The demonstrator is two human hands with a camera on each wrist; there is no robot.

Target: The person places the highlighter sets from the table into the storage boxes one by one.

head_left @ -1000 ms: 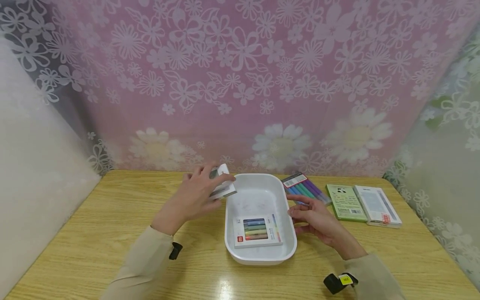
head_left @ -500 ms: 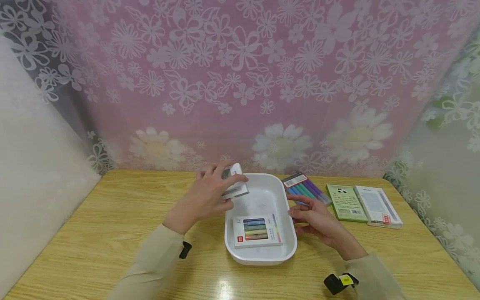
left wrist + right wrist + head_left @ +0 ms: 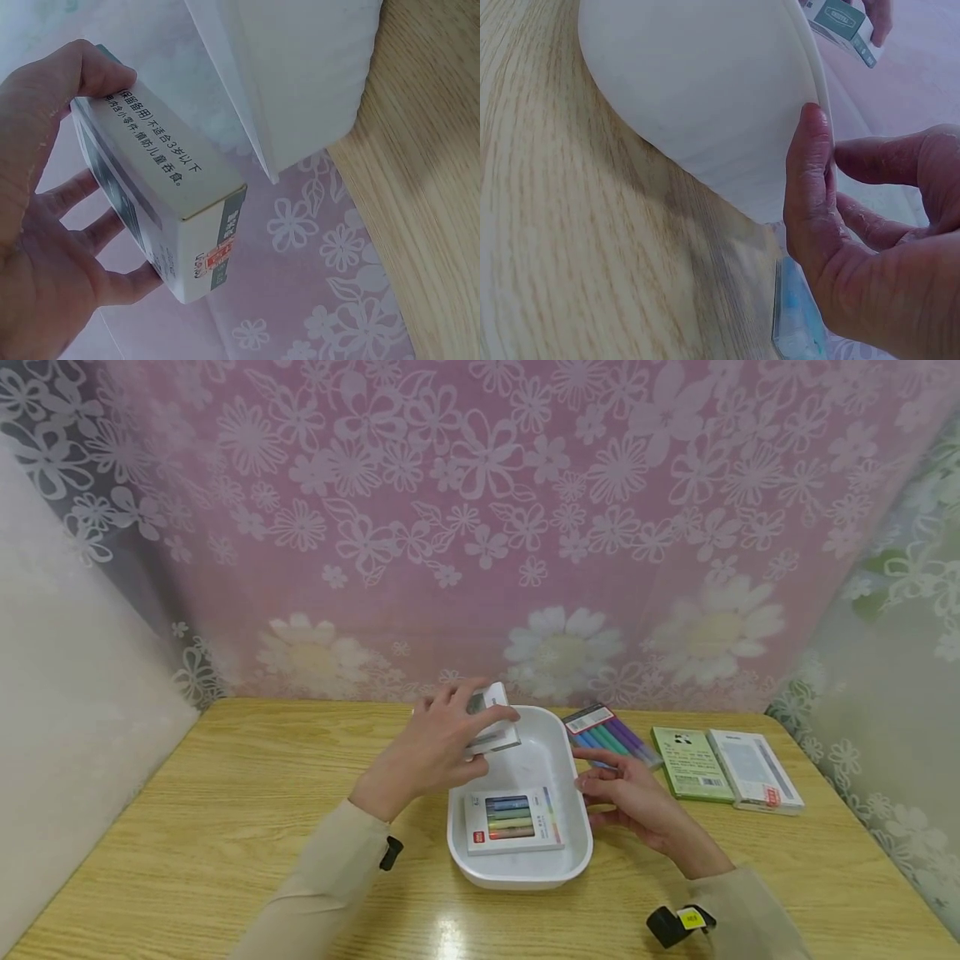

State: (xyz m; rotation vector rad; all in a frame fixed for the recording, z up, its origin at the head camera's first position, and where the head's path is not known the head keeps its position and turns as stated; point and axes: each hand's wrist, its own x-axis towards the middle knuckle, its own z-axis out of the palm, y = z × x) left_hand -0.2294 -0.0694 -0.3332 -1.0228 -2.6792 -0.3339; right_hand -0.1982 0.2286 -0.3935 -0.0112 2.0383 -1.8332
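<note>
My left hand (image 3: 438, 743) grips a small white box (image 3: 493, 739) with a dark side panel, held tilted above the back left of a white plastic tub (image 3: 551, 743). In the left wrist view the thumb lies over one face of this box (image 3: 161, 165), with the fingers beneath it. My right hand (image 3: 637, 802) holds the tub's right rim. In the right wrist view one digit lies along the tub's outer wall (image 3: 705, 97), and another fingertip meets the rim. Inside the tub, near its front, lies a flat box of coloured pens (image 3: 510, 818) with a clear window.
Right of the tub, a clear pack of blue, green and purple pens (image 3: 611, 735) lies partly behind my right hand. Further right lie a green box (image 3: 693, 764) and a white box (image 3: 753, 772), side by side on the wooden table (image 3: 285, 777). A flowered curtain (image 3: 420, 635) hangs behind.
My left hand has moved to the right with the small white box, from beside the tub's left rim to over its back left part. The right hand stays at the rim.
</note>
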